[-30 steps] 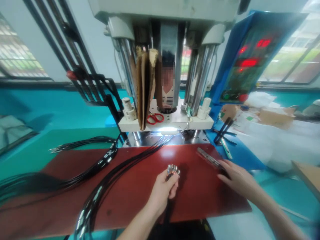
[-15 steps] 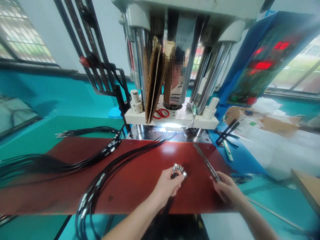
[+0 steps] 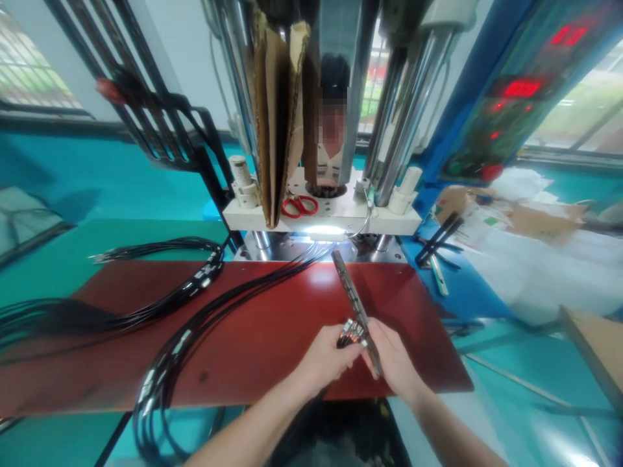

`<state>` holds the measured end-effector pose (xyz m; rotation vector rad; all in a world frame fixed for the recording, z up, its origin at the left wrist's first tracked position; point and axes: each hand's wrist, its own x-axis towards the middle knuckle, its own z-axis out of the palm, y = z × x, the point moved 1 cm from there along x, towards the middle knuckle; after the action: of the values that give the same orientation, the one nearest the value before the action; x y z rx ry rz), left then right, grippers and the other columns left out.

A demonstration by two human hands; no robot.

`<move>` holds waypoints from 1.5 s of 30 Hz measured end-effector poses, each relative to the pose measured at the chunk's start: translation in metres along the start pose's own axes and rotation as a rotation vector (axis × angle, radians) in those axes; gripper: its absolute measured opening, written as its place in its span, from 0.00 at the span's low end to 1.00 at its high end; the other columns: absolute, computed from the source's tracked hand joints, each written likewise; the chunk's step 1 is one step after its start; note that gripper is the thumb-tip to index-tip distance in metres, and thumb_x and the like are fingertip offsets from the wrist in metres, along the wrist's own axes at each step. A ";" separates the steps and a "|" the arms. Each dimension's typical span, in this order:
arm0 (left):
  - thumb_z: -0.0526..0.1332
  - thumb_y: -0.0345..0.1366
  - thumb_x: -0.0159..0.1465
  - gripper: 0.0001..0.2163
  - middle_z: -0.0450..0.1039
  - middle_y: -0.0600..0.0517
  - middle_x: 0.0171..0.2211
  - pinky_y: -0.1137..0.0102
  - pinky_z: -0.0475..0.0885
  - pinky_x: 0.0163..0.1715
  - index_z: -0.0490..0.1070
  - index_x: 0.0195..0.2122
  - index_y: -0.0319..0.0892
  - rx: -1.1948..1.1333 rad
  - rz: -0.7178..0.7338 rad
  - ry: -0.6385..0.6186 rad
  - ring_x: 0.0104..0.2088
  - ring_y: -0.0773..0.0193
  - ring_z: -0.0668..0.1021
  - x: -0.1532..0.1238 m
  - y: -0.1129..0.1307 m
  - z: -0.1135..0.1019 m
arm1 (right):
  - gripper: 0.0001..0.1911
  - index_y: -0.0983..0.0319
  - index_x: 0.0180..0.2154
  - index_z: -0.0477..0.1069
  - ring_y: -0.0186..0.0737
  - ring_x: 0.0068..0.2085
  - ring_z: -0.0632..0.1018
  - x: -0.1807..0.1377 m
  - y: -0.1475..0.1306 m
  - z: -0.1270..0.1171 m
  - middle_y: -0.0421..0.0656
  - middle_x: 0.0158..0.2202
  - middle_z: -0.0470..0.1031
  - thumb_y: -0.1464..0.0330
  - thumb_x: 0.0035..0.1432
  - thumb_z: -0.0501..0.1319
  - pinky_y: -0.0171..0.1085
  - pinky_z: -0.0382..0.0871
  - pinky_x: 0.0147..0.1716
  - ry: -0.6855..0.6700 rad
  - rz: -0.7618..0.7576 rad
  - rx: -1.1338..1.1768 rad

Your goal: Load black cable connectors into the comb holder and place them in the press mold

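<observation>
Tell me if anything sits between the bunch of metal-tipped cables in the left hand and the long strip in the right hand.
Nothing visible does. The left hand holds the cable tips right against the metal strip gripped by the right hand, above the red mat.

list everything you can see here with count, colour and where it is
press machine: one, grey with steel columns, behind the mat
control panel: one, blue with red digits, right of the press
scissors: one pair, red handles, on the press's white shelf
mat: one, dark red, on the teal bench
cable bundles: several, black, across the mat's left
metal strip: one, dark, in right hand
cable ends: small bunch, silver-tipped, in left hand
left hand: gripping
right hand: gripping
</observation>
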<state>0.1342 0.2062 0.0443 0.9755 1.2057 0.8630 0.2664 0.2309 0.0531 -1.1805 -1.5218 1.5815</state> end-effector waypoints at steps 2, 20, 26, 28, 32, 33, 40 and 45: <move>0.57 0.39 0.53 0.08 0.59 0.59 0.15 0.79 0.51 0.10 0.63 0.25 0.39 0.034 0.003 0.000 0.11 0.77 0.58 0.000 0.000 0.000 | 0.19 0.62 0.28 0.61 0.27 0.12 0.59 0.000 0.001 0.001 0.32 0.11 0.59 0.54 0.60 0.46 0.27 0.52 0.11 0.002 0.001 -0.009; 0.56 0.42 0.57 0.11 0.61 0.57 0.20 0.77 0.56 0.21 0.63 0.26 0.38 -0.061 0.175 0.170 0.21 0.73 0.62 -0.004 0.001 -0.002 | 0.25 0.66 0.53 0.57 0.28 0.12 0.59 0.000 0.008 0.002 0.31 0.11 0.59 0.56 0.60 0.47 0.27 0.54 0.10 0.069 -0.023 0.101; 0.58 0.38 0.54 0.09 0.63 0.55 0.22 0.75 0.59 0.26 0.66 0.25 0.36 0.061 0.190 0.114 0.24 0.71 0.63 0.003 0.002 -0.003 | 0.28 0.68 0.54 0.57 0.27 0.12 0.59 0.000 0.009 -0.002 0.33 0.12 0.61 0.55 0.59 0.48 0.26 0.53 0.09 -0.008 -0.010 0.055; 0.58 0.37 0.53 0.08 0.61 0.56 0.20 0.76 0.58 0.24 0.64 0.23 0.37 0.042 0.162 0.112 0.23 0.72 0.62 0.003 0.003 -0.004 | 0.28 0.68 0.54 0.57 0.27 0.12 0.60 0.000 0.009 -0.004 0.33 0.12 0.61 0.55 0.59 0.48 0.26 0.53 0.10 -0.037 0.008 0.022; 0.58 0.36 0.52 0.09 0.57 0.58 0.18 0.76 0.55 0.20 0.61 0.21 0.38 -0.013 0.110 0.124 0.20 0.73 0.59 0.003 0.006 -0.004 | 0.29 0.68 0.55 0.56 0.27 0.13 0.60 0.000 0.010 -0.005 0.33 0.13 0.61 0.55 0.60 0.48 0.26 0.54 0.10 -0.070 0.039 -0.018; 0.58 0.36 0.52 0.09 0.57 0.58 0.17 0.76 0.55 0.20 0.61 0.21 0.38 -0.028 0.107 0.120 0.19 0.74 0.59 0.003 0.007 -0.004 | 0.29 0.68 0.56 0.55 0.28 0.13 0.60 0.001 0.010 -0.004 0.33 0.13 0.61 0.55 0.60 0.47 0.27 0.54 0.10 -0.070 0.037 -0.032; 0.58 0.36 0.54 0.09 0.62 0.56 0.19 0.76 0.58 0.23 0.63 0.21 0.37 -0.015 0.199 0.154 0.21 0.72 0.63 -0.001 0.010 -0.004 | 0.26 0.66 0.55 0.57 0.28 0.14 0.61 -0.001 0.009 0.001 0.32 0.13 0.60 0.57 0.62 0.45 0.27 0.57 0.13 -0.092 -0.050 -0.155; 0.58 0.42 0.55 0.11 0.58 0.58 0.18 0.77 0.55 0.17 0.64 0.26 0.38 -0.276 0.169 0.255 0.17 0.75 0.60 0.000 0.009 -0.020 | 0.24 0.64 0.54 0.58 0.27 0.13 0.59 -0.002 0.014 0.002 0.32 0.12 0.60 0.57 0.61 0.48 0.26 0.54 0.11 0.040 -0.004 0.009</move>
<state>0.1144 0.2117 0.0508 0.7658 1.1887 1.2823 0.2668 0.2266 0.0394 -1.1970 -1.4895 1.5514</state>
